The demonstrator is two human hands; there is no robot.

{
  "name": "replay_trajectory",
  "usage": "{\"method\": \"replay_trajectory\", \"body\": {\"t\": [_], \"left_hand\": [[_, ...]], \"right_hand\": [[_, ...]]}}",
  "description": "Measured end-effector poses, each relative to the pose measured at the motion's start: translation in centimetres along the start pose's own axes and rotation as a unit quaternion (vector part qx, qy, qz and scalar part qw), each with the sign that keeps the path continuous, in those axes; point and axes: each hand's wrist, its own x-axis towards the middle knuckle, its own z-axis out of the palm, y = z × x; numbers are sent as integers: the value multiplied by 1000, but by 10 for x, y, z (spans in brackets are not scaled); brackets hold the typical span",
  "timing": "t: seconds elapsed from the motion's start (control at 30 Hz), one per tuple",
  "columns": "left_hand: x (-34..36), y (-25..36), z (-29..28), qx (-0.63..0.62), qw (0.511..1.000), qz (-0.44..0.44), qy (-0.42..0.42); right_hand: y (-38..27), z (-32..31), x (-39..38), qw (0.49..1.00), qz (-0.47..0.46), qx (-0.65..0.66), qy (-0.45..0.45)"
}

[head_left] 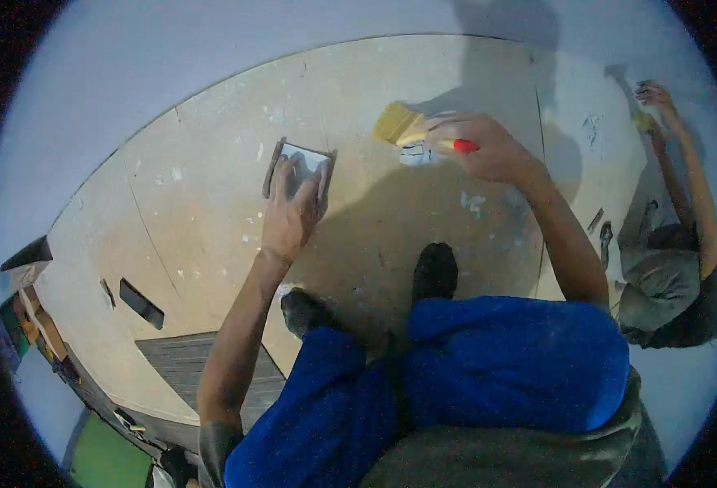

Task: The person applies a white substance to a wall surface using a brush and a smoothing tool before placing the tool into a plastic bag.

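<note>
"Checking the grips: what does each hand hold?"

"Right hand (484, 148): closed around the brush (409, 130), bristles (393, 123) pointing left of that grip. Left hand (290, 213): fingers on a pale, dark-edged block (306, 157), left of the brush; I cannot tell whether they clamp or merely press."

"State the step in hand and the next requirement."

"Apparently brushing the board (220, 228) below the grip. The next move would call for a firm hold and bristles laid flat."

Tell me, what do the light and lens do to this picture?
Head view: the pale surface has a bowed far edge, fisheye-fashion; head view: a dark shadow spreads below the right hand; head view: corners fall to black, speckled with noise.
</note>
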Motion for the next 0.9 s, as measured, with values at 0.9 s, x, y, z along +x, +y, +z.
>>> {"method": "replay_trajectory", "body": {"t": [0.9], "left_hand": [[69, 32, 12, 89, 964, 211, -137]], "right_hand": [[25, -16, -36, 937, 209, 0, 280]]}}
